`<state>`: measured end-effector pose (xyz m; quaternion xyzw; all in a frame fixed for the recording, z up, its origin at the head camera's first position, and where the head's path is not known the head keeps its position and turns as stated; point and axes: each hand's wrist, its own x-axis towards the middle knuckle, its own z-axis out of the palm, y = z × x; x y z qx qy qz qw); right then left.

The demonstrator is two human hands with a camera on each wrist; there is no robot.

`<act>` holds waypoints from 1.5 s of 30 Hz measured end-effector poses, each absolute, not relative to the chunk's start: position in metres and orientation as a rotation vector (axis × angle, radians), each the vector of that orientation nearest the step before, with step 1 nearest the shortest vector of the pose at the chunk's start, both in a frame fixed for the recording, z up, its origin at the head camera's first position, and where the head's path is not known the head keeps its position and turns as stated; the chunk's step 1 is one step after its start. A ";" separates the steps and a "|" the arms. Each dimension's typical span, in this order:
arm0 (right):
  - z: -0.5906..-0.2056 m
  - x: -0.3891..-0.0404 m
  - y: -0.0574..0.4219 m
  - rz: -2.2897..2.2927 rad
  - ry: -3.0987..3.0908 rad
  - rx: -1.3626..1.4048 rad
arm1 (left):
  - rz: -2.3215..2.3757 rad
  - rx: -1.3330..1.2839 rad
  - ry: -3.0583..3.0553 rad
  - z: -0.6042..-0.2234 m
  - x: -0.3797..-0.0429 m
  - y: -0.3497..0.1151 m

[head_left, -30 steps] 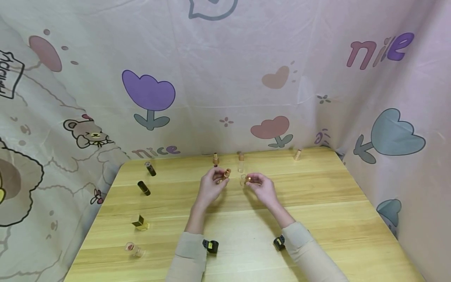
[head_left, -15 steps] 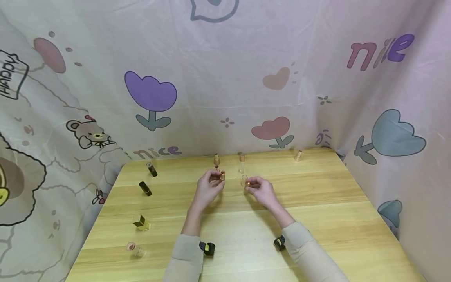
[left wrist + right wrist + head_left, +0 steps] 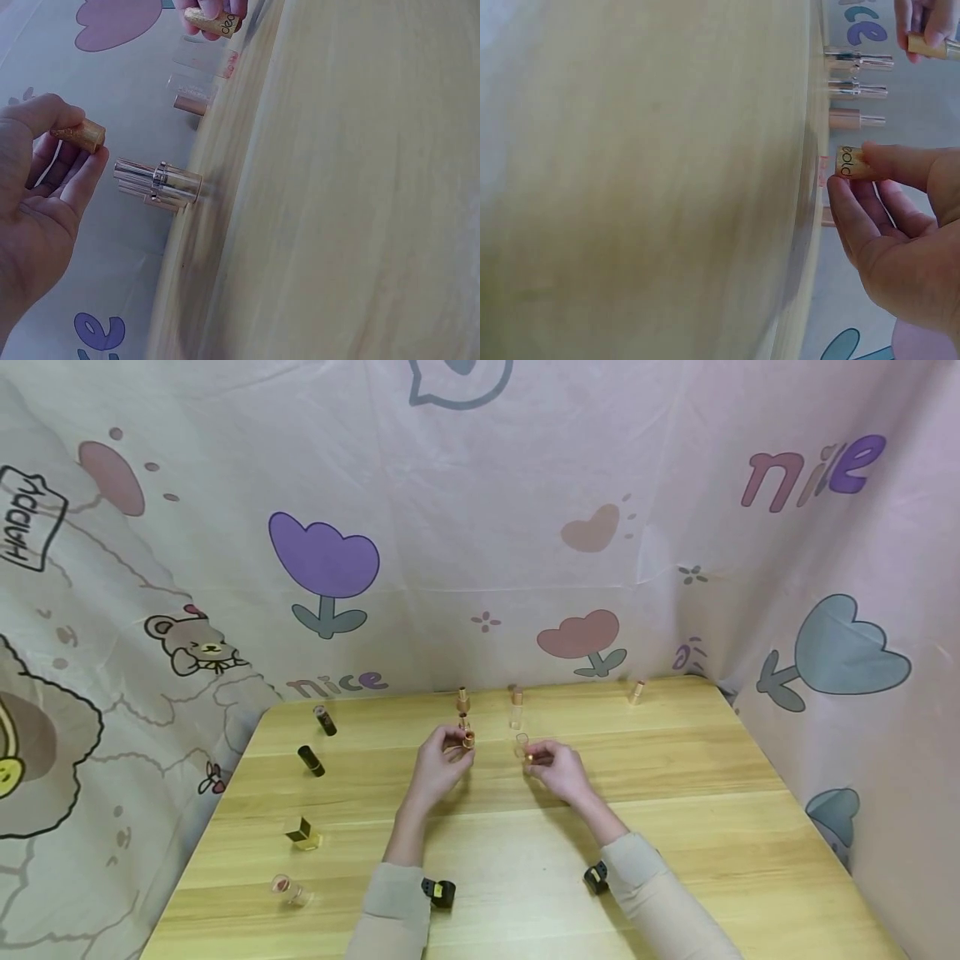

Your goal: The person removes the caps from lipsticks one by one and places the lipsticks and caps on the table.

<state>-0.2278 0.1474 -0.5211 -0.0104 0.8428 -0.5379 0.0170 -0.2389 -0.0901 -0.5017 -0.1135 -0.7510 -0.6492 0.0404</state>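
Note:
My left hand (image 3: 438, 768) pinches a gold lipstick tube (image 3: 468, 740) between thumb and fingers above the table, its round, dark-looking end turned up in the head view. In the left wrist view the same gold lipstick tube (image 3: 79, 135) hangs apart from the standing lipsticks (image 3: 176, 182). To the right, my right hand (image 3: 562, 771) pinches a short gold lipstick part (image 3: 851, 163) with dark lettering, low over the table. Whether it is a cap or a base I cannot tell. A clear ring-topped piece (image 3: 522, 742) stands just beside those fingertips.
Rose-gold lipsticks (image 3: 463, 700) and a clear-bodied tube (image 3: 517, 710) stand at the table's back edge, with another lipstick (image 3: 637, 692) farther right. Down the left side are two black tubes (image 3: 311, 761), a black-and-gold one (image 3: 302, 833) and a clear one (image 3: 289, 890).
My left hand has drifted slightly left and down, and its gold tube has turned so that its end faces up. The right hand has sunk a little with its lipstick part.

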 end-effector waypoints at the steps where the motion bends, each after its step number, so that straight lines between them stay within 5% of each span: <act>1: -0.521 -0.228 0.148 -1.665 2.616 -0.027 | -1.988 -0.346 -2.298 -0.502 -0.239 -0.090; 45: -0.514 -0.222 0.160 -1.661 2.597 -0.019 | -1.907 -0.301 -2.471 -0.521 -0.235 -0.102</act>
